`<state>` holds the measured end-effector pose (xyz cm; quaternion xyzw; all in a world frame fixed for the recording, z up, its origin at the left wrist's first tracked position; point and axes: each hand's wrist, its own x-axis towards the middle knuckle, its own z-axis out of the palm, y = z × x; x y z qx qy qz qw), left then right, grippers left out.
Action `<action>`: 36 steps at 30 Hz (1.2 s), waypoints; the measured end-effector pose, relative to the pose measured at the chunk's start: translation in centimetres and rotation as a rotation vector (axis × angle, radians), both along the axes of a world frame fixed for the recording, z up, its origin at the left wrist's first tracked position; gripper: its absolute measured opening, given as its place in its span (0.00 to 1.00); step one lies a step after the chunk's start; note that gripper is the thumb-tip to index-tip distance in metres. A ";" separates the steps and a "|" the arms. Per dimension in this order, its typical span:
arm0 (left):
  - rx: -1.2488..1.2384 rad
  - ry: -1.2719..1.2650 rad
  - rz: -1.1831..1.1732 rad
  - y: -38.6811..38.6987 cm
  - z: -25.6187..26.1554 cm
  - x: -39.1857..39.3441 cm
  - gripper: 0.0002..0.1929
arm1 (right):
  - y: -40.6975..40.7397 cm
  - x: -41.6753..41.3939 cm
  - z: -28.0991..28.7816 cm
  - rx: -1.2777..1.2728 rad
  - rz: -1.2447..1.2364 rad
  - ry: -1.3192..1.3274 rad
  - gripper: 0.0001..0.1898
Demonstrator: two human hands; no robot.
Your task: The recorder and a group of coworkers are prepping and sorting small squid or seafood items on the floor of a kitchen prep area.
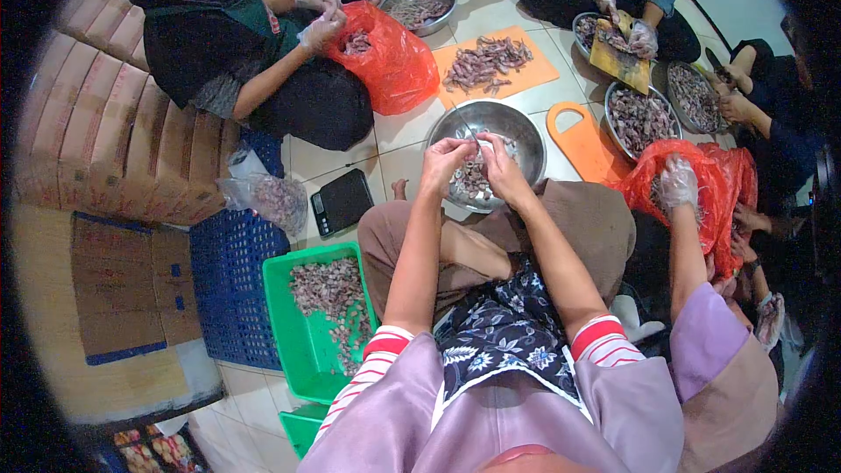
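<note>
Both my hands meet above a round steel bowl [525,138] that holds small pale and brownish pieces [473,177]. With bent fingers my left hand [449,161] pinches something small, too small to name. My right hand [502,167] is close beside it, its fingers closed around a thin dark stick-like object [465,121] that points up and away; whether it is a skewer or a slim blade I cannot tell. Just beyond the bowl an orange cutting board [542,59] bears a heap of small squid-like pieces [489,62].
A green plastic tray [279,315] of pieces and a black scale [341,202] are at my left. An orange board [585,144], a red plastic bag [716,171] and filled bowls lie right. Gloved co-workers sit around; one's hand [679,184] reaches into the red bag.
</note>
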<state>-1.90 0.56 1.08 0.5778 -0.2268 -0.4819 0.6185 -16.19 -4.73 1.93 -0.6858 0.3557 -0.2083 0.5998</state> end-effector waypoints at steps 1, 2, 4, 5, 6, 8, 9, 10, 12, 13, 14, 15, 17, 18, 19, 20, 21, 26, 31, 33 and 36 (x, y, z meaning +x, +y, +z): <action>-0.001 0.002 -0.005 -0.1 -0.1 -0.1 0.07 | 0.0 0.1 -0.6 -0.172 -0.034 -0.076 0.16; -0.014 -0.024 -0.014 0.0 -0.2 0.0 0.06 | 0.1 0.4 -0.6 -0.340 -0.061 -0.153 0.15; -0.024 -0.050 -0.020 0.3 -0.2 0.1 0.06 | 0.2 0.5 -0.5 -0.278 -0.046 -0.137 0.15; -0.039 -0.072 -0.035 0.3 -0.1 0.0 0.06 | 0.2 0.3 -0.5 -0.218 -0.037 -0.117 0.14; -0.053 -0.093 -0.049 0.4 0.1 -0.2 0.07 | 0.2 0.3 -0.6 -0.215 -0.039 -0.115 0.14; -0.046 -0.110 -0.052 0.5 0.5 -0.4 0.07 | 0.0 0.3 -0.5 -0.145 -0.032 -0.113 0.14; -0.042 -0.128 -0.051 0.5 0.7 -0.4 0.08 | 0.0 0.3 -0.5 -0.142 -0.034 -0.112 0.14; -0.039 -0.127 -0.054 0.5 0.9 -0.4 0.08 | 0.0 0.3 -0.6 -0.171 -0.032 -0.111 0.14; -0.036 -0.094 -0.046 0.5 1.2 -0.5 0.08 | -0.1 0.3 -0.6 -0.193 -0.029 -0.110 0.14; -0.043 -0.073 -0.051 0.5 1.3 -0.6 0.08 | -0.3 0.2 -0.6 -0.155 -0.025 -0.102 0.13; -0.038 -0.073 -0.052 0.5 1.4 -0.7 0.08 | -0.3 0.3 -0.5 -0.116 -0.021 -0.095 0.13; -0.042 -0.067 -0.037 0.5 1.4 -0.8 0.08 | -0.3 0.3 -0.4 -0.158 -0.032 -0.096 0.12; -0.014 -0.074 -0.021 0.5 1.5 -1.0 0.08 | -0.4 0.3 -0.4 -0.160 -0.045 -0.086 0.11; -0.007 -0.072 -0.026 0.4 1.6 -1.2 0.08 | -0.5 0.3 -0.4 -0.167 -0.056 -0.077 0.11; -0.022 -0.032 -0.028 0.3 1.6 -1.4 0.07 | -0.6 0.4 -0.5 -0.209 -0.069 -0.122 0.12; -0.036 0.006 -0.025 0.2 1.5 -1.3 0.06 | -0.5 0.5 -0.5 -0.201 -0.068 -0.121 0.12; -0.022 0.013 -0.068 0.3 1.3 -1.2 0.06 | -0.4 0.6 -0.5 -0.191 -0.098 -0.097 0.13; 0.038 0.011 -0.161 -0.2 0.8 -2.0 0.07 | -1.7 0.2 -1.6 -0.099 -0.148 -0.102 0.17; 0.062 -0.119 -0.027 -0.1 0.3 -1.4 0.08 | -3.4 -1.1 -0.3 -0.088 -0.191 0.064 0.18; 0.142 -0.246 -0.005 -0.6 -0.4 -0.8 0.10 | -3.8 -1.9 0.4 -0.043 -0.160 0.052 0.20; 0.224 -0.552 0.000 -0.7 -1.9 -0.8 0.11 | -4.0 -3.2 2.9 0.097 -0.142 0.076 0.21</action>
